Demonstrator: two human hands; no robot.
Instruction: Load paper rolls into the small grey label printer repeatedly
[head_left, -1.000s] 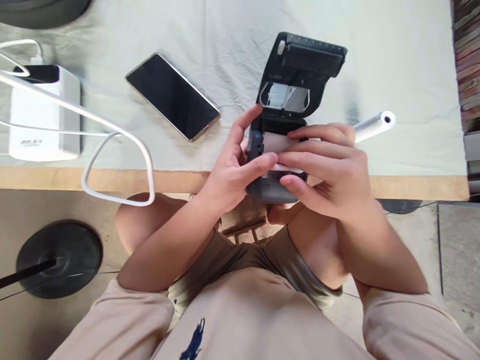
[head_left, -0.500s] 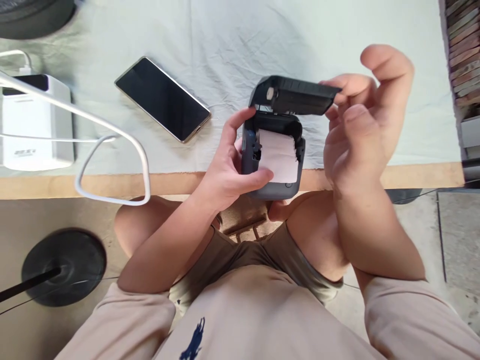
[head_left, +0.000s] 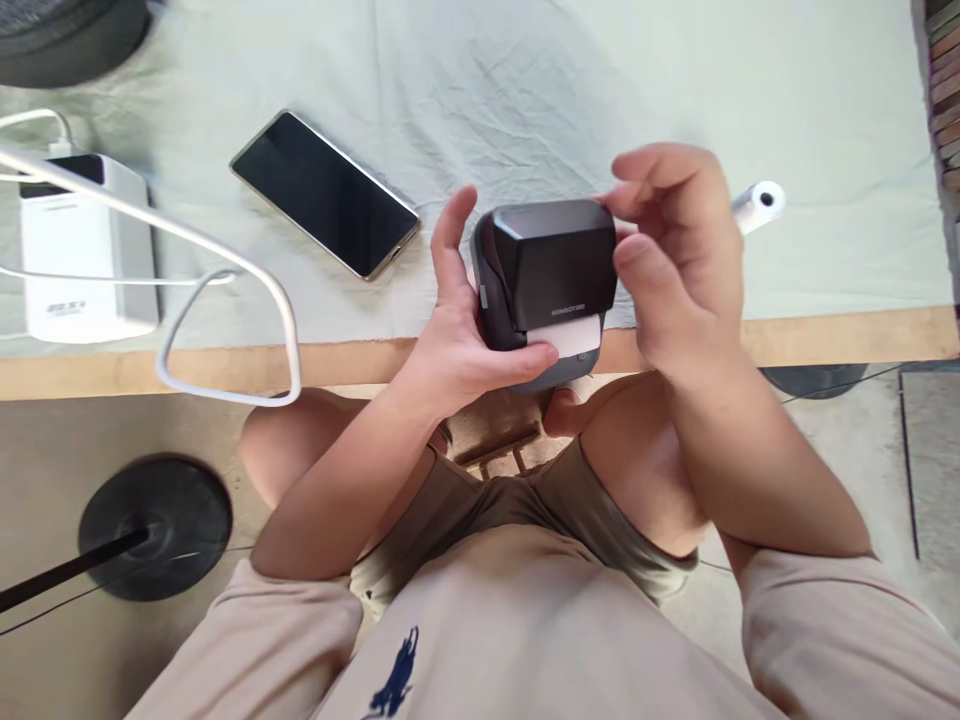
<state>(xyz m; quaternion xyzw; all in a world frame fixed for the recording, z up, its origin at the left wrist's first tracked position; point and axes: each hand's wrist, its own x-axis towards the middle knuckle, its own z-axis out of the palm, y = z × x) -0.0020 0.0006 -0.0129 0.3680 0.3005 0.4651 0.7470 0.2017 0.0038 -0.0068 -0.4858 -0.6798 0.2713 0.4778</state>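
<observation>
A small dark printer [head_left: 562, 265] is held over the table's front edge, its lid swung down over most of the opening. White paper [head_left: 566, 338] sticks out below the lid. My left hand [head_left: 465, 335] grips the printer from its left side, the thumb pressing on the paper and the index finger raised off the body. At the lid's right edge, my right hand [head_left: 675, 265] touches the lid with its fingertips, thumb and fingers bent around that edge. Whether the lid is fully latched cannot be made out.
A phone [head_left: 326, 195] lies on the pale cloth [head_left: 510, 90]. At the left stand a white power bank [head_left: 90, 260] and a looped white cable [head_left: 292, 330]. Behind my right hand lies a white roll [head_left: 761, 203]. A dark round object [head_left: 67, 40] sits at the top left.
The printer's lid has swung from raised to lowered over the paper. My right hand has moved left and down with it, and the white roll behind it now shows.
</observation>
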